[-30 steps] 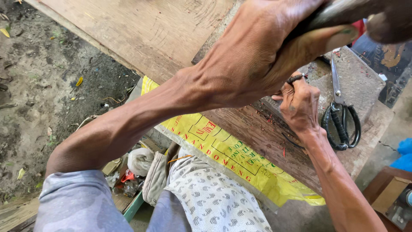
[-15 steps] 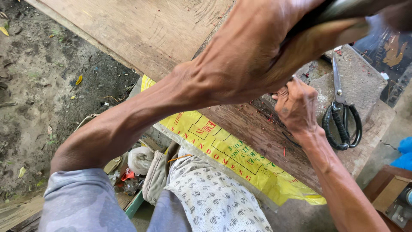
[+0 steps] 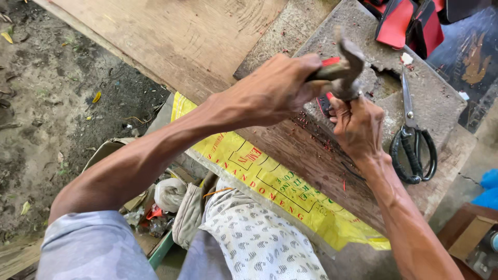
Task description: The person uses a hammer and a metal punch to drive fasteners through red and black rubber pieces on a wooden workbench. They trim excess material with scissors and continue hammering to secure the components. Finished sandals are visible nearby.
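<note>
Left hand [image 3: 275,91] clamped the hammer [image 3: 346,62] at upper centre, poised above the pinching right hand [image 3: 358,127], risking struck fingers.

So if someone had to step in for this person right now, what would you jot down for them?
Left hand: shut around the handle of a hammer, head just above the work.
Right hand: fingers pinched on something small and red against the stone block; what it is cannot be told.
Black-handled scissors lie on the block, right of the right hand.
Red shavings are scattered on the wooden board under the hands.
A yellow printed sack hangs below the board's edge.
How far the work has got cannot be told.
</note>
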